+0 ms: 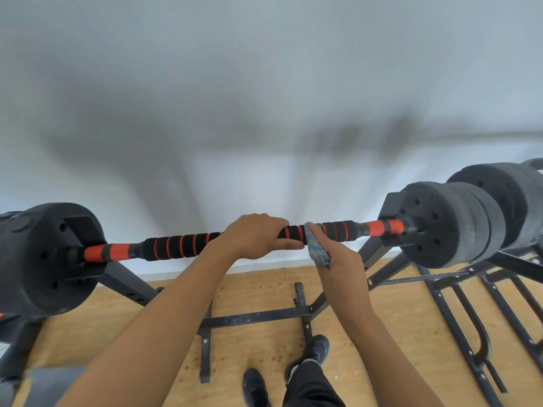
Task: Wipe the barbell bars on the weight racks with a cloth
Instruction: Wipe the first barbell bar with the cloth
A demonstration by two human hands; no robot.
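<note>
Two hands meet one bar (173,246). Left hand (255,236) curls its fingers (273,223) tight round it. Right hand (340,259) pinches one blue cloth (316,248) against the bar, just beside the left fingers.

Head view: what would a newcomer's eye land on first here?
The orange-and-black striped barbell bar crosses the frame at mid-height, with bulky black weight plates at both ends. At its middle the left hand grips the bar from above. Just to the right, the right hand holds a blue cloth against the foam.
</note>
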